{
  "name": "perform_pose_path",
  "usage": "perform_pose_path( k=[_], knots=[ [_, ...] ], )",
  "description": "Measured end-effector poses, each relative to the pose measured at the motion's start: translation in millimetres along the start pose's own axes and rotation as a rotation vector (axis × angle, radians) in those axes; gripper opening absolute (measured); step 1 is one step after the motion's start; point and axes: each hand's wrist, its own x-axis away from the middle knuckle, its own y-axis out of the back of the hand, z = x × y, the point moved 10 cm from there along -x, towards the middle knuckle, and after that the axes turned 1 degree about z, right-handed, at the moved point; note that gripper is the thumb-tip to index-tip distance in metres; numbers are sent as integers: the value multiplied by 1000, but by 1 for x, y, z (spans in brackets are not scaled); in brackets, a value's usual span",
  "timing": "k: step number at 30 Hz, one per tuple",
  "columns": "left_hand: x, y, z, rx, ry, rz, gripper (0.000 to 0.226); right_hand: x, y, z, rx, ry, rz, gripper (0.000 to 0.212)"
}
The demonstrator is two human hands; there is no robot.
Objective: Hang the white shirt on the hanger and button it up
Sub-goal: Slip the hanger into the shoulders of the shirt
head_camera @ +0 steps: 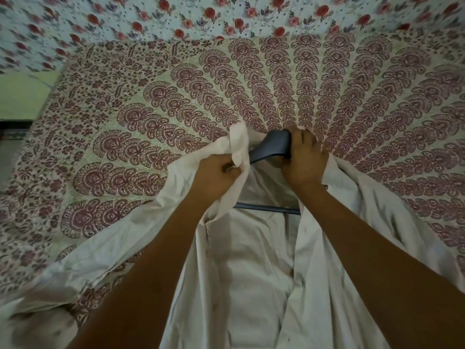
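Observation:
The white shirt (254, 268) lies open on the bed, its front panels spread apart and its left sleeve stretched out toward the lower left. A dark grey hanger (271, 147) sits inside the shirt's neck; its lower bar shows across the chest area. My left hand (216, 180) is shut on the shirt's collar, pulling it up beside the hanger's left arm. My right hand (303, 159) grips the hanger's top and right shoulder, with shirt fabric bunched beside it. The hanger's hook is hidden behind my right hand.
A bedsheet (151, 117) with a dark red fan pattern covers the bed under the shirt. A floral cloth (176, 18) with red roses runs along the far edge. A green wall (22, 96) shows at the left.

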Motion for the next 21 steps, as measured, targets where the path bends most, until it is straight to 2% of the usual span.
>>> perform_pose_path(
  k=[3, 6, 7, 9, 11, 12, 13, 14, 17, 18, 19, 21],
  knots=[
    [10, -15, -1, -241, -22, 66, 40, 0, -8, -2, 22, -51, 11, 67],
    [22, -35, 3, -466, -19, 228, 16, -4, -11, -4, 65, -54, 2, 66],
    [27, -47, 4, -513, -31, 342, 13, -5, -12, -5, 79, -49, -13, 65],
    [46, -76, 13, -479, -22, 682, 22, -5, -11, -5, 69, -25, -42, 63],
    [67, -87, 20, -317, 125, 934, 30, -4, -12, -5, 26, 21, -36, 63],
    [66, -81, 19, -288, 162, 933, 38, -2, -12, -5, -8, 45, -28, 63],
    [55, -70, 15, -288, 143, 845, 43, -1, -10, -6, -44, 73, -33, 63],
    [38, -53, 9, -265, 115, 679, 40, 2, -7, -7, -79, 104, -55, 62],
    [-6, 16, -2, -254, 116, 40, 18, 18, 16, -15, -124, 128, -199, 56],
    [-13, 26, -1, -259, 134, -67, 12, 24, 25, -19, -128, 115, -246, 56],
    [-19, 24, 4, -279, 165, -75, 16, 30, 31, -22, -137, 98, -282, 56],
    [-27, -2, 19, -345, 200, 86, 45, 38, 34, -26, -155, 45, -273, 58]
  ],
)
